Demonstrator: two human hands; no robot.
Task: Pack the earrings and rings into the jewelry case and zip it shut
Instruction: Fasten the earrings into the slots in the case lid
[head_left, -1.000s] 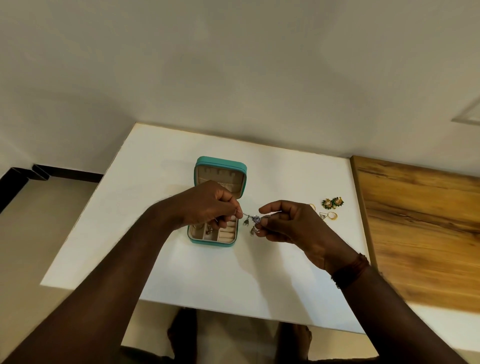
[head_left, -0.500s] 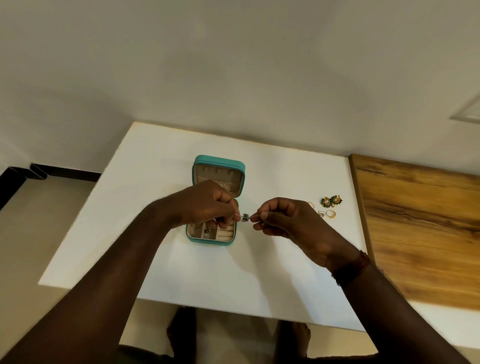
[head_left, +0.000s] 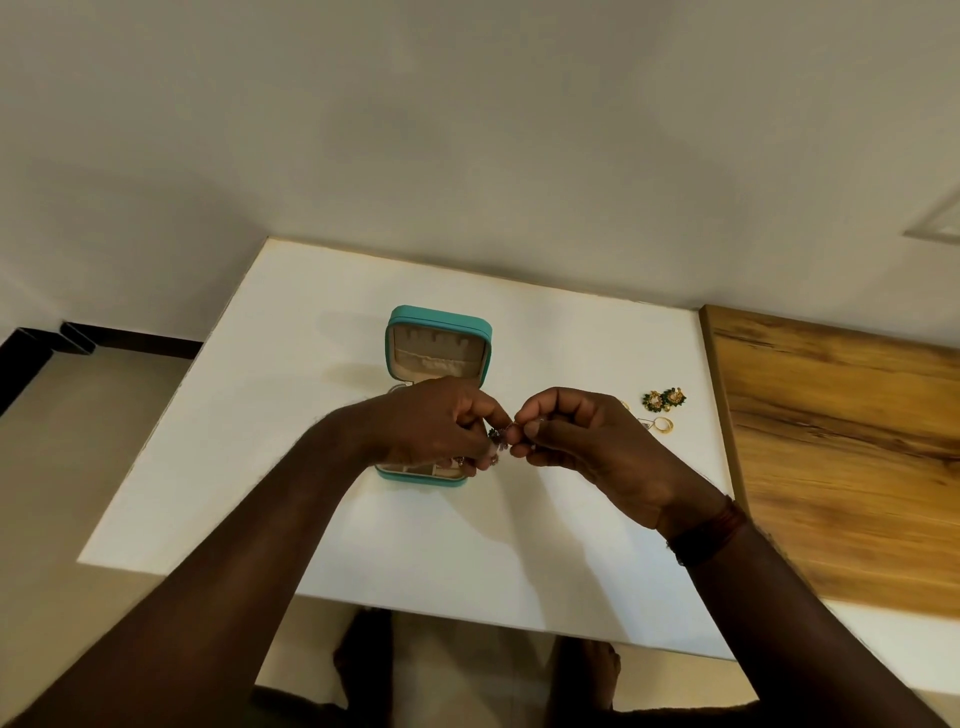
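Note:
A teal jewelry case (head_left: 439, 325) stands open on the white table (head_left: 311, 395), lid raised and beige lining showing. Over its right front corner my left hand (head_left: 441, 423) and my right hand (head_left: 576, 431) meet, fingertips pinched together on a small dangling earring (head_left: 497, 435) with dark stones. My left hand hides most of the case's tray. Two green-and-gold stud earrings (head_left: 664, 398) lie to the right. Just below them a gold ring (head_left: 663, 424) rests on the table.
A wooden surface (head_left: 841, 447) adjoins the table on the right. A plain wall runs behind the table. Beige floor and a dark skirting (head_left: 104, 340) lie to the left. My feet show under the table's front edge.
My hands have closed together; the earring, stretched between them a second ago, is now bunched at the fingertips. Both hands sit slightly nearer the case.

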